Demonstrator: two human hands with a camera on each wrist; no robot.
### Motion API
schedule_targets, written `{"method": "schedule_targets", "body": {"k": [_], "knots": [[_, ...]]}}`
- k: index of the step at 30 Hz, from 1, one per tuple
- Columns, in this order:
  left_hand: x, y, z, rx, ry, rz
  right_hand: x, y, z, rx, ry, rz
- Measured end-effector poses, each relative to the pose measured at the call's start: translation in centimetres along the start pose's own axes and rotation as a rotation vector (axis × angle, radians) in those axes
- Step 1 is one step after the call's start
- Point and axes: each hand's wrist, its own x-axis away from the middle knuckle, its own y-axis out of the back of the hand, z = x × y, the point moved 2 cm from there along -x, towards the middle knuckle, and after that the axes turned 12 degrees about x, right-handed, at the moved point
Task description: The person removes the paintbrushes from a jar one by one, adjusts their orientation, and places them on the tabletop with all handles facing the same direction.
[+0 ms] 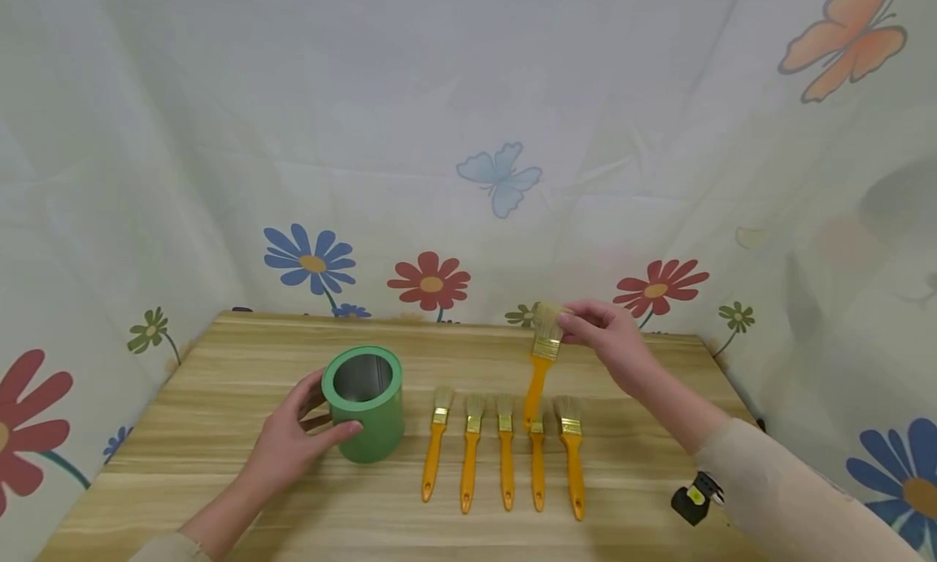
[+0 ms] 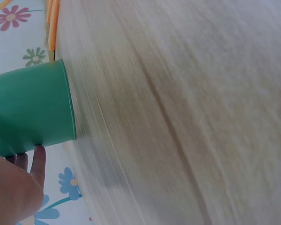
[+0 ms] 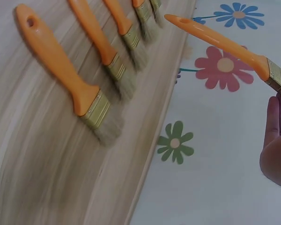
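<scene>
My left hand (image 1: 296, 432) holds a green can (image 1: 373, 432) by its side, thumb in front and fingers behind. The can stands upright on the wooden table, its open top showing a dark metallic inside. Up above the table, my right hand (image 1: 603, 334) pinches a paintbrush (image 1: 539, 375) by its bristles, the orange handle hanging downward. In the right wrist view that paintbrush (image 3: 220, 42) slants with its handle away from the fingers. Below it, several more paintbrushes (image 1: 507, 464) lie in a row, bristles toward the back, right of the can.
The wooden table (image 1: 256, 367) runs back to a white cloth backdrop (image 1: 410, 82) printed with flowers and butterflies. A small black device (image 1: 691, 501) with a yellow-green patch shows beside the right sleeve (image 1: 791, 489).
</scene>
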Motion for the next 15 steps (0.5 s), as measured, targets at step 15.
{"method": "schedule_targets", "body": {"k": [15], "knots": [[0.1,0.0,0.0,0.003,0.004,0.002,1.5,3.2,-3.1,0.076,-0.076,0.013]]}}
